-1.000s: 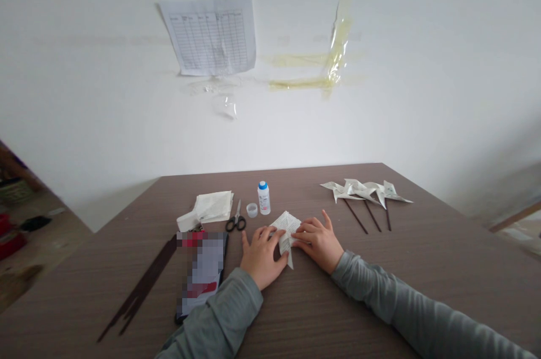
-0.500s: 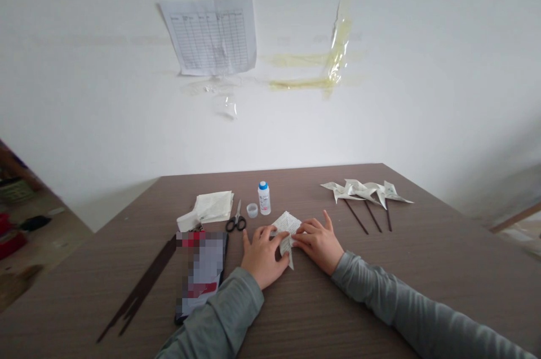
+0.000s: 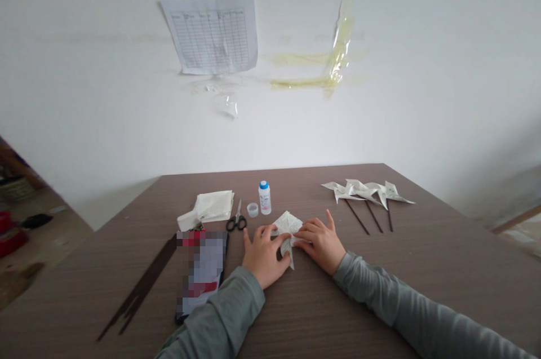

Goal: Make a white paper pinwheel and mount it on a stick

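Note:
A small printed paper pinwheel (image 3: 288, 221), cut and partly folded, lies on the brown table between my two hands. My left hand (image 3: 265, 252) bends over its left side, with fingertips pressing near the middle and the thumb by the lower point. From the right, my right hand (image 3: 323, 243) pinches the paper close to the centre, its little finger raised. Fingers hide part of the folds. Just behind the paper stand a white glue bottle (image 3: 265, 201) with a blue cap and a small clear cup (image 3: 252, 210). Black-handled scissors (image 3: 237, 222) lie left of them.
Finished pinwheels (image 3: 366, 191) on dark sticks lie at the back right. A stack of paper sheets (image 3: 214, 205) sits at the back left. A phone (image 3: 205, 274) lies beside my left forearm, with dark sticks (image 3: 143, 286) farther left. The white wall (image 3: 270, 133) borders the table's far edge.
Almost nothing differs. My right hand has shifted very slightly, still at the paper; the rest of the view moves only a little with my head.

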{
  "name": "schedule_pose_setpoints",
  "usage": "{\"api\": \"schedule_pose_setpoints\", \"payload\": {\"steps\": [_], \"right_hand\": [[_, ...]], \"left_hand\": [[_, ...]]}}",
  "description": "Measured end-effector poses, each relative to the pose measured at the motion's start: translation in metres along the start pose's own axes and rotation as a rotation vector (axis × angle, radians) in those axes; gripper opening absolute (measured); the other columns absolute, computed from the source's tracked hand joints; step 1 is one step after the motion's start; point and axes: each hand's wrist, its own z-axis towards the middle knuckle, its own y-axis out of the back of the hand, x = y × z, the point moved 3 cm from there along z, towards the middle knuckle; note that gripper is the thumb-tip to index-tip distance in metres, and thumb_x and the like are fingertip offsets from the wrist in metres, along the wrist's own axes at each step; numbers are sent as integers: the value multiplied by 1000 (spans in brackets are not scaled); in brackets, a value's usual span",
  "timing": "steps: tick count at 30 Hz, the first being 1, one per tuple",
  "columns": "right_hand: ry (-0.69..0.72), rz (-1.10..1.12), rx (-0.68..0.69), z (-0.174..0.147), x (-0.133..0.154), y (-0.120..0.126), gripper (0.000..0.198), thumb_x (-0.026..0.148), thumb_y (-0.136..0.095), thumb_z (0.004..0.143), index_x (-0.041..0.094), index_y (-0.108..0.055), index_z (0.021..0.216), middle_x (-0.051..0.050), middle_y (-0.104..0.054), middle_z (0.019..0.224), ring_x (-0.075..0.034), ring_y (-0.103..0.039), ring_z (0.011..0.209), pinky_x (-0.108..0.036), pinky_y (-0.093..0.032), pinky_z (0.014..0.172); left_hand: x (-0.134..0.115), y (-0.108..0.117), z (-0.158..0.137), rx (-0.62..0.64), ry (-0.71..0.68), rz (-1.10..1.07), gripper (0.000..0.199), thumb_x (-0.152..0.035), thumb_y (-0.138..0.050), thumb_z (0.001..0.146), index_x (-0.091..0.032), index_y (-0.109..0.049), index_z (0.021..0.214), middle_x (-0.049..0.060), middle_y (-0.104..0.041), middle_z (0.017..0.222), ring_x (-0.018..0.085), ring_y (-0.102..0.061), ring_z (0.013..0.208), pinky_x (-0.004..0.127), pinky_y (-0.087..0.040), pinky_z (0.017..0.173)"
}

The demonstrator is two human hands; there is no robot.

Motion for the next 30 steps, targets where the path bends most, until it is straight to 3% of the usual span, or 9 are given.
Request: {"api": "schedule_pose_setpoints", "payload": {"steps": [9,17,23,30], "right_hand": [[19,1,-7,-4,-5,-10,21,30,-94,116,46,-104,122,-3,-99,114,-38,-92,120,-92,-46,150],[32,1,-9,-4,-6,-11,20,27,-97,114,45,-104,121,-2,-100,114,-36,-93,121,-92,-45,151],[17,14,11,-4,-5,-8,24,28,-94,115,49,-105,120,-1,-100,115,-36,-93,122,-82,-45,155],[-18,15,79,-3,0,0,24,30,-91,120,49,-105,126,-5,-101,121,-38,-93,128,-87,-42,155]], "left_hand": [[1,-4,2,16,9,12,53,-33,-91,108,-43,-95,160,14,-81,178,52,-66,173,102,-26,155],[1,-3,1,26,17,24,57,-34,-91,108,-46,-92,164,12,-81,178,51,-66,174,100,-26,156],[-2,-2,-1,34,12,20,52,-32,-90,110,-43,-95,160,15,-80,180,53,-65,174,104,-23,154],[-5,2,-1,62,45,51,54,-31,-90,110,-49,-94,161,10,-80,182,48,-65,178,100,-26,156]]}}
